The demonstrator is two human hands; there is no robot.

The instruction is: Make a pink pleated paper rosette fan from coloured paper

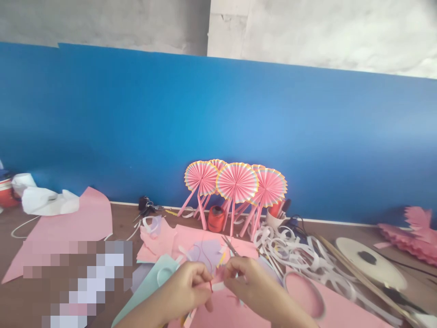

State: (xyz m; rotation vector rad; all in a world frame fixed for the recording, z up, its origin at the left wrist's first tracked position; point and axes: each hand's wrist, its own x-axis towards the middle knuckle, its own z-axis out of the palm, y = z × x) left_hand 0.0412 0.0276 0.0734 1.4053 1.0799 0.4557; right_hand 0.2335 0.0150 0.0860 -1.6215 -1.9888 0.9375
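Note:
My left hand [191, 288] is closed in a pinch on a thin red thread [211, 286]. Close beside it, my right hand [246, 283] has thumb and fingers pressed together at a small white strip [218, 286] and a bit of pink paper; which of these it grips is partly hidden by the fingers. Both hands are above pink paper sheets [221, 312]. Just beyond them lie scissors [231, 246] on the paper. A pale green sheet [143, 289] lies under my left forearm.
Several pink pleated paper fans [236, 182] lean on the blue wall panel [136, 114] around a red spool [216, 219]. Tangled white strips [293, 250], a wooden stick [362, 275] and a round cream lid-like object [370, 262] are on the right. White crumpled material [51, 200] sits left.

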